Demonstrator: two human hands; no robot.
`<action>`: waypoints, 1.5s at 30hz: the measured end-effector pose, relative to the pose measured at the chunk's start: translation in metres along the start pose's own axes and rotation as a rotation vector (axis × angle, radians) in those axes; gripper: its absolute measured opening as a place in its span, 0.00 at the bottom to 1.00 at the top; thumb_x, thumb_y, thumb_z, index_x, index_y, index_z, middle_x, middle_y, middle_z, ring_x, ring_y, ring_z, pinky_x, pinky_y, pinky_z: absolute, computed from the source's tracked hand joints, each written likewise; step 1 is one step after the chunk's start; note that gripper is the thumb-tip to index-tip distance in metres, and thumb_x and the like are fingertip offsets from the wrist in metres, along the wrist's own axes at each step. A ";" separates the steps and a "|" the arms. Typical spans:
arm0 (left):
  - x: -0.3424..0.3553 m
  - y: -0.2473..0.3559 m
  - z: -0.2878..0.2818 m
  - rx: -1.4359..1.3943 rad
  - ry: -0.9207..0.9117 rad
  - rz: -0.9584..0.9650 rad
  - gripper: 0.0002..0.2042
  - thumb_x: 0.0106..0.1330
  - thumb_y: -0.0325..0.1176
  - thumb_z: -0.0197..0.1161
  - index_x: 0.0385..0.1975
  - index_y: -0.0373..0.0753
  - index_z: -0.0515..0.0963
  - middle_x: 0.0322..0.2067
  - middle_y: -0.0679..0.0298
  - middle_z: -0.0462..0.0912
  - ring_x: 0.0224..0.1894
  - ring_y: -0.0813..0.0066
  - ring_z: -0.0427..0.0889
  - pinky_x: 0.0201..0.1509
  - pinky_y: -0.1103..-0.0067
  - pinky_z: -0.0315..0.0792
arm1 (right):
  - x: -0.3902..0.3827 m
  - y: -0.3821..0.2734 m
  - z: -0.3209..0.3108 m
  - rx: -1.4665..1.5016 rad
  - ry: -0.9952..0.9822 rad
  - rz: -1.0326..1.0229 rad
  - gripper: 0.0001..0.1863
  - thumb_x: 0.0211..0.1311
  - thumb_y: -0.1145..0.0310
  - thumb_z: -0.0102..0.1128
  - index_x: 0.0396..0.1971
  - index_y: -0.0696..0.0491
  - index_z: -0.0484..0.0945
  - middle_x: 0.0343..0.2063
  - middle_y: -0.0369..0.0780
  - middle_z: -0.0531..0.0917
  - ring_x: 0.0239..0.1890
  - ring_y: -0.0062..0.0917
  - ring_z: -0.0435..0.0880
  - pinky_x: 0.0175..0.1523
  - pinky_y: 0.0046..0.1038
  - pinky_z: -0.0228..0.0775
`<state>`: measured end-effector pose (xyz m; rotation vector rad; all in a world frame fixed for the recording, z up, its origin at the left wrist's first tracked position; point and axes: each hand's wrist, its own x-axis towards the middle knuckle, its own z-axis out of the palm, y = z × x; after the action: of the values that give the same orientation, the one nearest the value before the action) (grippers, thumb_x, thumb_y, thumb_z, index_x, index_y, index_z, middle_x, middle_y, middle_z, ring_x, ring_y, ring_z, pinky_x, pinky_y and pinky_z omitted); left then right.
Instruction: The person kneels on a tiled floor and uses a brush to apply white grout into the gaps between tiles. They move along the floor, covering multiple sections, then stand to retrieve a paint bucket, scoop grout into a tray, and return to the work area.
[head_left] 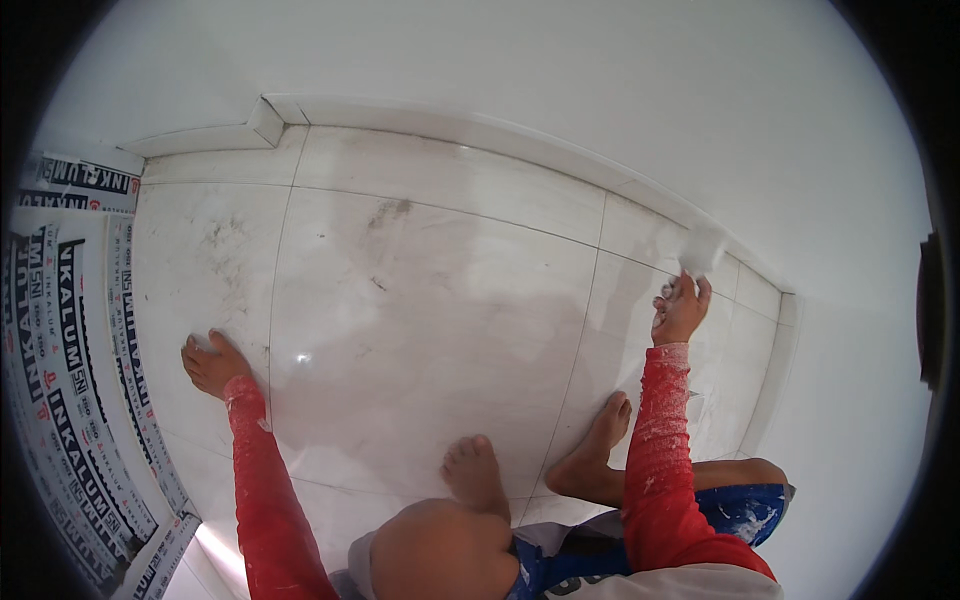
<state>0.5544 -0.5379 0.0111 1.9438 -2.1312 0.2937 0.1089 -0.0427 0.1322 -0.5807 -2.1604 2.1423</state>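
Note:
My left hand (212, 365) rests on the pale tiled floor (440, 370) at the left, fingers spread and holding nothing. At the right, my right hand (680, 310) grips a small pale flat tool (704, 250), blurred and perhaps a scraper, against or very near the low white skirting (450, 130) along the wall's foot. The tool's exact shape is too smeared to tell. Both red sleeves carry white residue. Grey smudges mark the tiles.
A white wall (480, 50) runs across the far side and turns along the right. On the left stands a frame (70, 380) wrapped in printed protective film. My bare feet (470, 470) and bent knees are at the lower edge.

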 end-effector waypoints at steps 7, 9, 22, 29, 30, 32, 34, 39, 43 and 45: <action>0.003 0.002 -0.008 -0.046 -0.021 -0.002 0.26 0.68 0.49 0.55 0.58 0.35 0.70 0.60 0.49 0.71 0.65 0.55 0.67 0.68 0.61 0.60 | -0.036 0.017 0.084 0.046 -0.036 0.025 0.19 0.65 0.70 0.58 0.53 0.47 0.62 0.24 0.34 0.74 0.19 0.18 0.72 0.16 0.21 0.63; 0.000 0.005 -0.011 -0.062 -0.039 -0.035 0.26 0.68 0.49 0.55 0.59 0.36 0.69 0.61 0.49 0.69 0.66 0.55 0.65 0.69 0.61 0.58 | -0.073 0.029 0.135 0.020 -0.095 0.006 0.19 0.65 0.69 0.59 0.52 0.46 0.62 0.25 0.36 0.75 0.19 0.20 0.74 0.15 0.22 0.65; 0.000 0.013 -0.021 -0.069 -0.038 -0.077 0.26 0.67 0.47 0.58 0.59 0.39 0.67 0.64 0.51 0.65 0.68 0.56 0.61 0.72 0.62 0.53 | -0.291 0.056 0.372 0.050 -0.708 0.305 0.26 0.62 0.72 0.59 0.57 0.51 0.59 0.26 0.38 0.72 0.17 0.20 0.73 0.15 0.24 0.66; 0.001 0.014 -0.022 -0.082 -0.013 -0.062 0.25 0.66 0.46 0.59 0.59 0.39 0.67 0.63 0.51 0.66 0.68 0.55 0.61 0.71 0.61 0.54 | -0.278 0.074 0.379 -0.115 -0.939 -0.017 0.23 0.61 0.70 0.61 0.55 0.55 0.67 0.26 0.36 0.72 0.17 0.17 0.73 0.16 0.22 0.65; 0.001 0.014 -0.022 -0.085 -0.020 -0.074 0.25 0.66 0.46 0.59 0.58 0.39 0.67 0.63 0.51 0.66 0.68 0.55 0.62 0.71 0.61 0.54 | -0.272 0.074 0.378 -0.135 -0.939 -0.080 0.23 0.61 0.70 0.62 0.55 0.55 0.67 0.26 0.36 0.72 0.17 0.17 0.73 0.16 0.22 0.65; 0.001 0.014 -0.022 -0.072 -0.011 -0.062 0.25 0.65 0.46 0.59 0.58 0.39 0.68 0.62 0.51 0.66 0.68 0.56 0.62 0.70 0.61 0.55 | -0.262 0.072 0.372 -0.214 -0.865 -0.110 0.22 0.60 0.70 0.62 0.54 0.54 0.69 0.25 0.37 0.75 0.23 0.22 0.75 0.28 0.28 0.68; 0.001 0.014 -0.022 -0.061 -0.007 -0.061 0.24 0.65 0.45 0.59 0.57 0.39 0.68 0.62 0.51 0.67 0.67 0.56 0.62 0.70 0.61 0.56 | -0.256 0.069 0.367 -0.297 -0.861 -0.171 0.21 0.60 0.70 0.61 0.53 0.54 0.70 0.25 0.39 0.78 0.25 0.26 0.77 0.35 0.33 0.69; 0.002 0.014 -0.023 -0.027 0.012 -0.027 0.25 0.65 0.46 0.59 0.57 0.38 0.69 0.62 0.51 0.68 0.66 0.56 0.64 0.68 0.61 0.58 | -0.258 0.062 0.382 -0.207 -1.012 -0.283 0.21 0.60 0.71 0.61 0.53 0.54 0.70 0.24 0.37 0.76 0.22 0.21 0.75 0.26 0.27 0.67; 0.002 0.014 -0.023 -0.050 -0.044 -0.046 0.25 0.66 0.47 0.58 0.57 0.37 0.71 0.60 0.51 0.70 0.65 0.55 0.66 0.67 0.61 0.60 | -0.247 0.064 0.401 -0.359 -0.855 -0.557 0.20 0.59 0.71 0.63 0.52 0.53 0.72 0.22 0.35 0.75 0.20 0.18 0.74 0.23 0.24 0.66; 0.002 0.014 -0.022 -0.034 -0.009 -0.057 0.25 0.67 0.48 0.57 0.56 0.36 0.72 0.60 0.51 0.70 0.65 0.55 0.66 0.66 0.61 0.61 | -0.229 0.063 0.380 -0.276 -0.852 -0.535 0.21 0.58 0.71 0.64 0.52 0.53 0.72 0.21 0.35 0.75 0.19 0.18 0.74 0.24 0.25 0.67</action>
<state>0.5410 -0.5314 0.0324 1.9860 -2.0687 0.2364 0.2261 -0.4750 0.1073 0.9965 -2.5504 1.9592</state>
